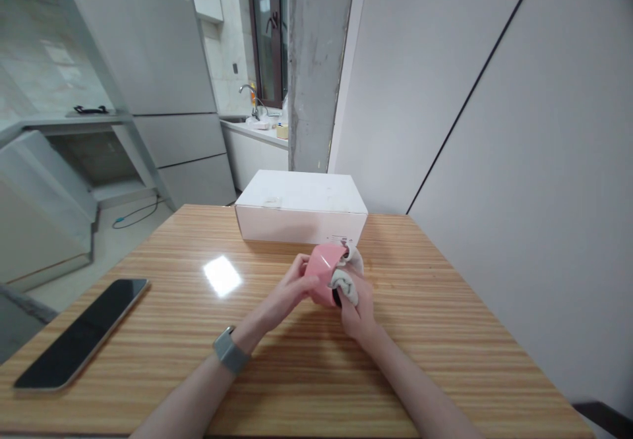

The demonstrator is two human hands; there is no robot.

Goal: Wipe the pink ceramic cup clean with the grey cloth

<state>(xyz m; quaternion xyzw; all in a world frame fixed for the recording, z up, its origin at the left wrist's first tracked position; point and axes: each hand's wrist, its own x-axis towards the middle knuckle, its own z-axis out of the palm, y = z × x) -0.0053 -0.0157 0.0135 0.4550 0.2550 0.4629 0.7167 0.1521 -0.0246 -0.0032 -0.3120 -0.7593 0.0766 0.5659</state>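
Observation:
My left hand (291,290) grips the side of a small pink cup-shaped object (324,274) held just above the wooden table (316,360). My right hand (357,307) is closed on a white-grey cloth (346,279) and presses it against the pink object's right end. A grey watch sits on my left wrist. Both hands meet near the table's middle, just in front of a white box (301,205).
A dark phone (84,332) lies face up on the table's left side. The white cardboard box stands at the table's far edge. A plain wall runs along the right; a fridge and a kitchen counter with a tap stand beyond the table.

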